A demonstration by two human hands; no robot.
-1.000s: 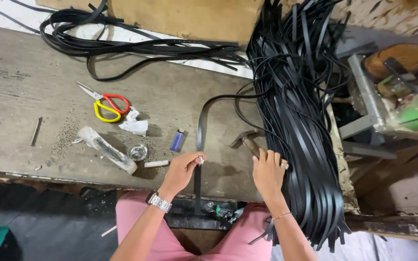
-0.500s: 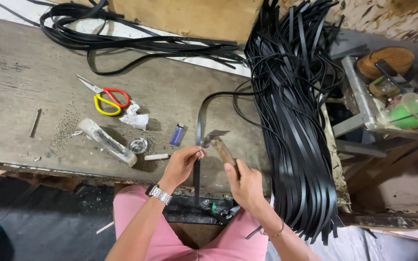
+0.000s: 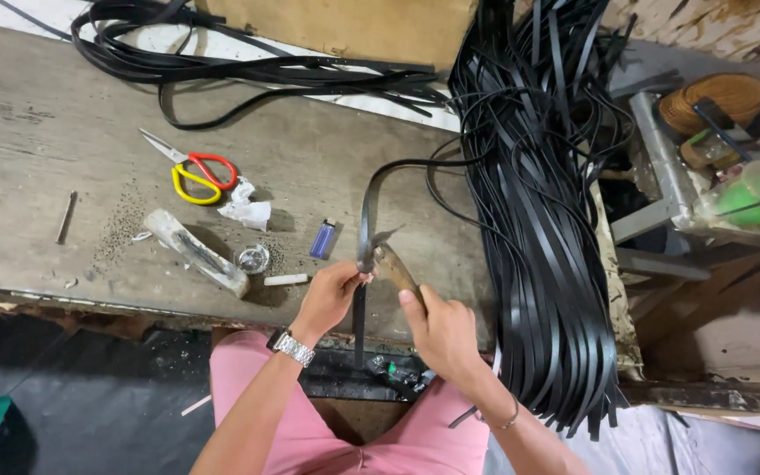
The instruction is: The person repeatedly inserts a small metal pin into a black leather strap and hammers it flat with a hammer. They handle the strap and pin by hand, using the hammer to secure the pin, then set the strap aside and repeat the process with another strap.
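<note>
At the near edge of the worn grey wooden counter (image 3: 37, 97), both hands work on one flat black strap (image 3: 365, 224). Left hand (image 3: 332, 295) — closed, fingertips pinching the strap where it crosses the counter's edge; silver wristwatch (image 3: 294, 348) on that wrist. Right hand (image 3: 442, 330) — wrapped around the brown wooden handle of a small hammer (image 3: 390, 262), its head resting at or just above the strap beside the left fingertips; contact cannot be confirmed.

Strap position: runs from the pinch point up the counter, curves right and joins the large heap of black straps (image 3: 547, 246) draped over the counter's right end; its lower end hangs off the edge towards the lap.

Nearby, left of the hands: white cylinder stub (image 3: 285, 280), small round glass dish (image 3: 252, 258), blue lighter (image 3: 323, 238), crumpled white paper (image 3: 246, 209), scissors with red and yellow handles (image 3: 195, 171), pale stained bar-shaped tool (image 3: 195, 251), thin metal rod (image 3: 66, 217).

Progress, judged: one strap is under the hammer — no finished pile is distinguishable, and the heap looks largely unworked.
</note>
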